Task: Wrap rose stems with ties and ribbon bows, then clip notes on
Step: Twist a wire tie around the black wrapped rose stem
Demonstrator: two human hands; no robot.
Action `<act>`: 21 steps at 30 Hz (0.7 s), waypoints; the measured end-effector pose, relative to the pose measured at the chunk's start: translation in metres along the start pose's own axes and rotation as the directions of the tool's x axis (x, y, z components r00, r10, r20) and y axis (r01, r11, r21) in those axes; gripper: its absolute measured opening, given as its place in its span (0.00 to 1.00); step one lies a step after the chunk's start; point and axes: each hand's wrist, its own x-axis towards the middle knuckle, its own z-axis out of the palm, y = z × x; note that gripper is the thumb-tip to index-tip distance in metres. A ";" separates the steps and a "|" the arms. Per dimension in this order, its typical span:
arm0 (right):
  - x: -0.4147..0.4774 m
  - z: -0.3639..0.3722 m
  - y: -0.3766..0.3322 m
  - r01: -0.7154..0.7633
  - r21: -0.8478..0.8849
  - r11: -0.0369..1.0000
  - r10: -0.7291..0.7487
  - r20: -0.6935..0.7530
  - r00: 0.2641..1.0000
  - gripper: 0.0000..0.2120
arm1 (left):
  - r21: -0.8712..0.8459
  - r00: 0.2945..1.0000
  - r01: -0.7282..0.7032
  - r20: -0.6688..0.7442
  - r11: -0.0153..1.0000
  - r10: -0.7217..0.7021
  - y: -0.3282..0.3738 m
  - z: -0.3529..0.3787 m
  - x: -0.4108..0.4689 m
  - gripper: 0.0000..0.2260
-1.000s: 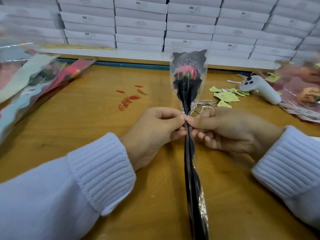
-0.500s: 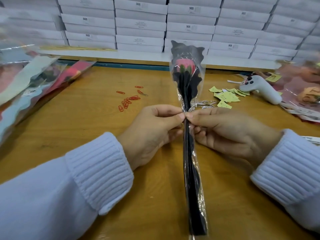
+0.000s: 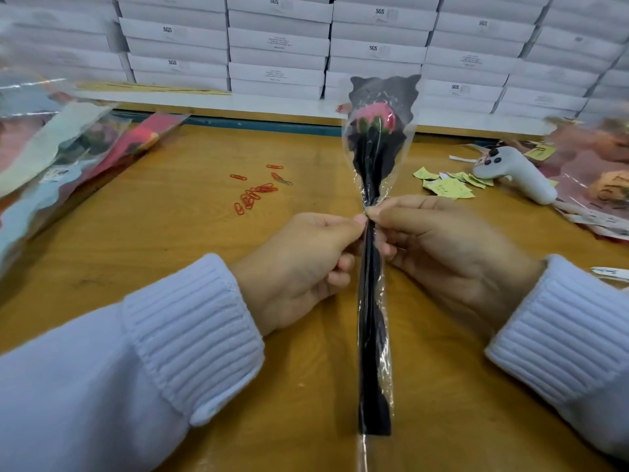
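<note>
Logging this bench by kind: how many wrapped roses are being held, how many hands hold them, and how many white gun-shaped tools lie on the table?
wrapped rose, held: 1
hands pinching it, left hand and right hand: 2
white gun-shaped tool: 1
Total: 4
</note>
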 end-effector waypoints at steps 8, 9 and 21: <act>0.003 -0.002 0.002 -0.059 0.017 0.998 0.059 0.006 0.998 0.03 | -0.234 0.969 0.239 0.123 0.942 -0.215 0.007 -0.005 0.002 0.11; 0.003 -0.003 0.002 -0.067 -0.001 0.998 0.067 0.002 0.998 0.03 | -0.211 0.966 0.250 0.119 0.945 -0.229 0.007 -0.005 0.002 0.11; 0.033 -0.038 -0.008 -0.005 -0.800 0.600 -0.273 -0.211 0.938 0.05 | -0.329 0.980 0.068 -0.157 0.942 -0.125 0.005 0.003 0.006 0.12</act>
